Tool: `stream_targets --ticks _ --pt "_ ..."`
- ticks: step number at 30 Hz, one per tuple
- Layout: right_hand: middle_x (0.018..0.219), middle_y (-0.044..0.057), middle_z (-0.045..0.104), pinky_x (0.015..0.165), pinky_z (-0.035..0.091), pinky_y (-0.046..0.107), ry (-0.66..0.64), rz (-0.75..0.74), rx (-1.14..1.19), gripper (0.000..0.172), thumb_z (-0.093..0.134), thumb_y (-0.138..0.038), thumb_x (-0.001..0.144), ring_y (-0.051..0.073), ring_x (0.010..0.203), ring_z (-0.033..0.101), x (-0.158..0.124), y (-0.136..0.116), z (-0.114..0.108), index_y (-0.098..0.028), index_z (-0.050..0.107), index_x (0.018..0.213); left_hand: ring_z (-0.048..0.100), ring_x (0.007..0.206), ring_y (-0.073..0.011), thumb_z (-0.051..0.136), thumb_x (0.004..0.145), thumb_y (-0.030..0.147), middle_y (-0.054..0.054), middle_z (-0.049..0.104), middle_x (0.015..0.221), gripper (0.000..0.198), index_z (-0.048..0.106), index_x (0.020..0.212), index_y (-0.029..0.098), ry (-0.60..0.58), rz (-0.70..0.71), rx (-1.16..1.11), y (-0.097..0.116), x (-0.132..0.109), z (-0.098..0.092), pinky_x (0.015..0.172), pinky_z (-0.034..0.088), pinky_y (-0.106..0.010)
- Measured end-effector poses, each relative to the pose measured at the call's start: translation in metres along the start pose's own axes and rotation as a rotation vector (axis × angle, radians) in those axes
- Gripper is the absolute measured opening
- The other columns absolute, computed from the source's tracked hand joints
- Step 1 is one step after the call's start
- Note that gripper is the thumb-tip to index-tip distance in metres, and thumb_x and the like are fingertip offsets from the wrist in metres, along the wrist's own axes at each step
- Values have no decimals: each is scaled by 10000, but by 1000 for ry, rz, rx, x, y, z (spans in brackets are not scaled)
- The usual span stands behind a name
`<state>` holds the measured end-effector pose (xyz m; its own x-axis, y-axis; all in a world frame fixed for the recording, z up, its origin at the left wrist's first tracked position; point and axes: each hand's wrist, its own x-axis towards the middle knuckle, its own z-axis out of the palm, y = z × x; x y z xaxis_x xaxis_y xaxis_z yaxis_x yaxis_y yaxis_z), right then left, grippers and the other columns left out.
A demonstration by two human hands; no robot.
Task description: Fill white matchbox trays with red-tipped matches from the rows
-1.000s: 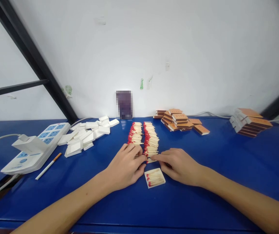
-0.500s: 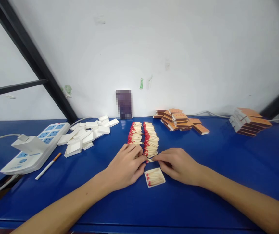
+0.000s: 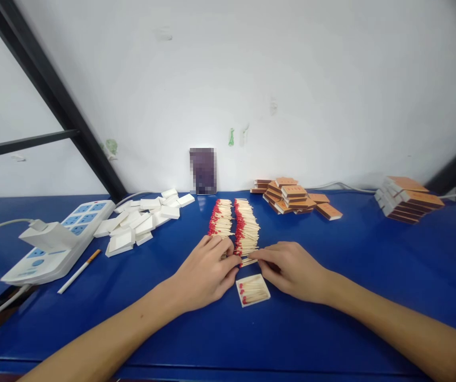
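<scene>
Two rows of red-tipped matches lie on the blue table, the left row (image 3: 222, 217) partly covered by my left hand (image 3: 211, 273). Its fingers are curled, with forefinger and thumb at the red heads of a few matches (image 3: 247, 262) at the near end of the right row (image 3: 247, 228). From the other side, my right hand (image 3: 291, 270) has its forefinger at the plain ends of these matches, its other fingers folded. Just below, between the hands, a white matchbox tray (image 3: 268, 295) holds several matches with heads to the left.
Empty white trays (image 3: 134, 223) are heaped at left, beside a cigarette (image 3: 79, 270) and a power strip (image 3: 58, 260) with a plugged-in adapter. Orange matchboxes (image 3: 291, 193) are piled at the back; another stack (image 3: 409, 199) stands far right. A pixelated dark card (image 3: 204, 171) leans on the wall.
A few matches at the near end of the right row now lie slightly apart from the rest. Both hands have hardly moved; the tray stays in place.
</scene>
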<state>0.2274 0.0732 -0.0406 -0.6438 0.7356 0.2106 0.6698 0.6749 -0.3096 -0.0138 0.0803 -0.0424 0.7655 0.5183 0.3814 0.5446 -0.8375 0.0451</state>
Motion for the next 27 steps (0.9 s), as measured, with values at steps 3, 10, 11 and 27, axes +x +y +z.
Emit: stream_targets --ticks 3,10,11,27 --pt "817 48 741 654 405 253 5 3 17 270 474 -163 916 166 698 649 -1 0 1 -207 737 961 538 913 -214 499 990 215 -67 556 951 200 688 1049 185 3 6 -6 0 0 0 806 378 -350" --pt "845 36 747 649 397 255 31 24 25 302 456 -189 937 159 684 646 0 3 2 -220 729 1062 526 919 -234 506 976 256 -76 561 984 243 667 1141 180 -23 -52 51 0 0 0 795 374 -379" --pt "857 36 750 646 396 256 26 31 21 305 457 -190 938 159 687 648 0 3 2 -222 729 1072 526 927 -236 509 975 261 -76 561 986 248 666 1148 181 -28 -63 53 0 0 0 794 373 -382" --pt "889 50 756 669 403 271 -3 38 -23 332 462 -197 943 182 736 671 1 2 1 -217 716 1155 513 953 -249 460 1005 267 -85 550 993 280 658 1176 167 -87 -45 82 4 0 -5 799 357 -397"
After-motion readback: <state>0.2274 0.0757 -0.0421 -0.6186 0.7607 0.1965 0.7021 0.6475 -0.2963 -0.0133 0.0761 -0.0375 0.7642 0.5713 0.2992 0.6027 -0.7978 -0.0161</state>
